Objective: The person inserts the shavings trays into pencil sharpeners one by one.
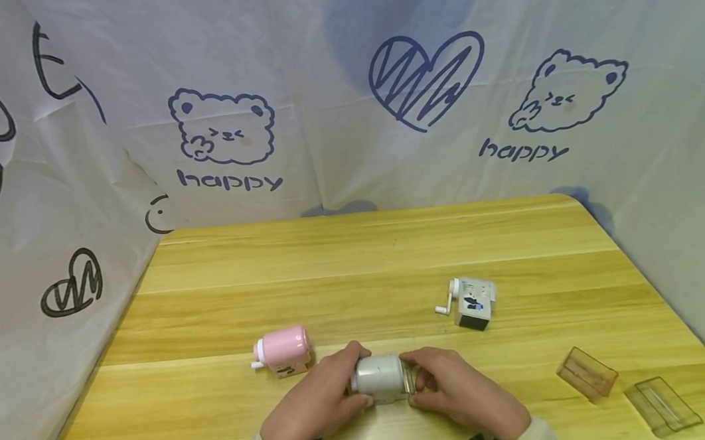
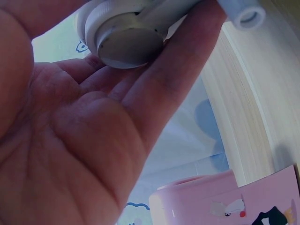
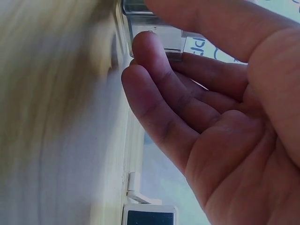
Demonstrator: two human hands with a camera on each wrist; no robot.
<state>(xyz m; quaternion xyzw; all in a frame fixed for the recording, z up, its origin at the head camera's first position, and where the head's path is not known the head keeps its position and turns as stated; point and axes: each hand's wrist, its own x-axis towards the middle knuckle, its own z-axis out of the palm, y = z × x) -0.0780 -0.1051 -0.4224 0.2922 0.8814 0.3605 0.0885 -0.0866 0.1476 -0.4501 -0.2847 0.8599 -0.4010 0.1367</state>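
White sharpener (image 1: pixel 378 376) gripped in left hand (image 1: pixel 322 397), fingers curled round, about midway between worktop's (image 1: pixel 355 266) side edges. Clear drawer (image 1: pixel 407 379) pinched by right hand (image 1: pixel 451 382). Sharpener best braced, drawer best aligned straight.

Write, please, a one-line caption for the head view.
Left hand holds a grey sharpener while the right hand pinches a transparent tray at its end.
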